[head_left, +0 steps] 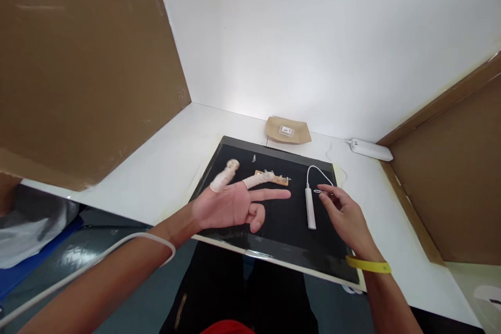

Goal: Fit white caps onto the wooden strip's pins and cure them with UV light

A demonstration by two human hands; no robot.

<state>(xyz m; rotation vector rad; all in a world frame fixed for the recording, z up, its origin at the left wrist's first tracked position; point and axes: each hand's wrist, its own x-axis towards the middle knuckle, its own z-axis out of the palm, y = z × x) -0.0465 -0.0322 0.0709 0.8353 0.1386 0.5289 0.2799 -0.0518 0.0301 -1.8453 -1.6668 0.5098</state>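
Note:
My left hand [229, 206] is open above the black mat [223, 154], palm up. White finger covers sit on its thumb and index finger, the middle finger is stretched out, and the rest curl in. Partly behind the index finger lies a small tan board [282, 181] with several clear or metal pieces on it. My right hand [342, 211] pinches a thin white cable [318, 191], which shows as a small loop at the fingertips. To that hand's left lies a slim white stick-shaped device [310, 209]; a white cord arcs from its top toward the hand.
A small clear piece [254, 158] lies on the mat's far part. Behind the mat stands a brown paper tray [289, 135] with a labelled packet. A white power strip [371, 150] lies back right. Cardboard walls [94, 62] flank the table. A white cord rings my left forearm.

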